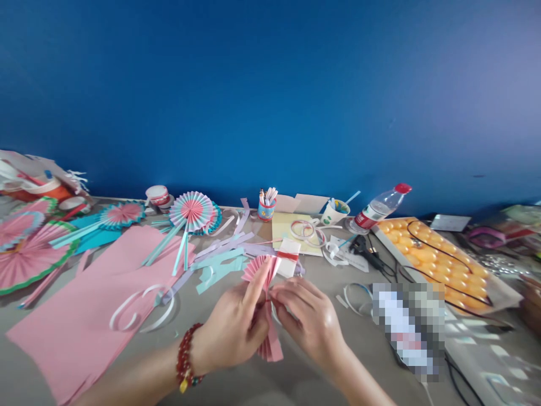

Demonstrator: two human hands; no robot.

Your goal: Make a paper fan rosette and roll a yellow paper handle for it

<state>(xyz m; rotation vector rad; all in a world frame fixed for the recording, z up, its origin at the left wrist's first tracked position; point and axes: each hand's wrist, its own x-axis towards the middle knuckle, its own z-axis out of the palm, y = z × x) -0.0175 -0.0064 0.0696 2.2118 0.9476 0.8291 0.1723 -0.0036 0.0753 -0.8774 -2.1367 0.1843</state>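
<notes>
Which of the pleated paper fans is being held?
The plain pink fan, pinched between the left hand and right hand; the teal-edged fans lie on the table farther left.

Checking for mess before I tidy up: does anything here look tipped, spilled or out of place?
The water bottle lies tipped near the wall, capped, no spill visible. Cut paper strips litter the table. The left hand and right hand pinch a pleated pink fan, which looks intact.
</notes>
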